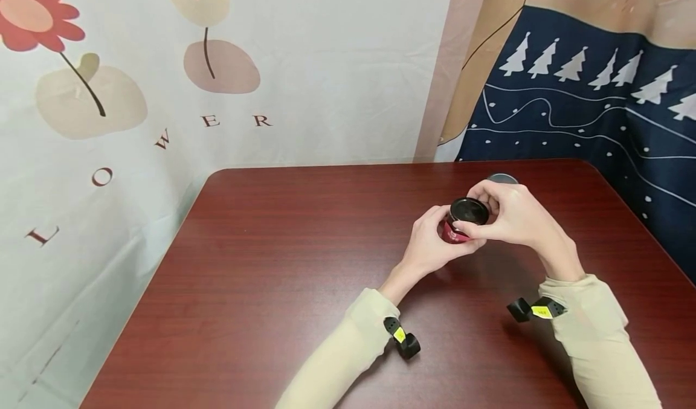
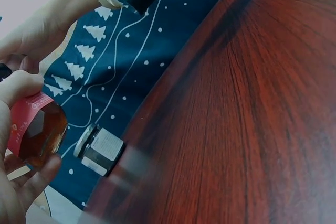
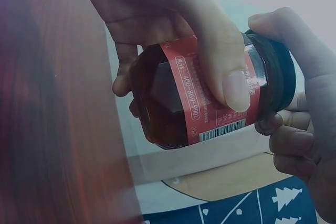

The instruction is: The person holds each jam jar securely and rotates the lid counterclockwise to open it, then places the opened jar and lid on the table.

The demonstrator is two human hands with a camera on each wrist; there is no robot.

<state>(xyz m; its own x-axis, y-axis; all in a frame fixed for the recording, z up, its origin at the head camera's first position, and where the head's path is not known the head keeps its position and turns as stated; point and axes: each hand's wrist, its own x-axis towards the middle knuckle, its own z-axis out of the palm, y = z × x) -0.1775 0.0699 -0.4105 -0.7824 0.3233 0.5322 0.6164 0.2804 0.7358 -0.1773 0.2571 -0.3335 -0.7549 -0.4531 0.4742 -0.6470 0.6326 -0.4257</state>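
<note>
Up off the table, my left hand (image 1: 426, 246) holds a glass jar (image 3: 165, 95) of dark amber contents around its body. A red label (image 3: 181, 72) with white print and a barcode wraps the glass, and the left thumb lies across it. My right hand (image 1: 516, 215) pinches the black lid (image 1: 469, 211) at the jar's mouth, thumb on one side and fingers on the other. In the right wrist view the jar lies tilted sideways, the lid at its right end.
A second jar (image 2: 102, 150) with a white label stands on the dark red wooden table (image 1: 299, 276), behind the right hand in the head view. Printed cloths (image 1: 337, 70) hang beyond the table's far edge and right side.
</note>
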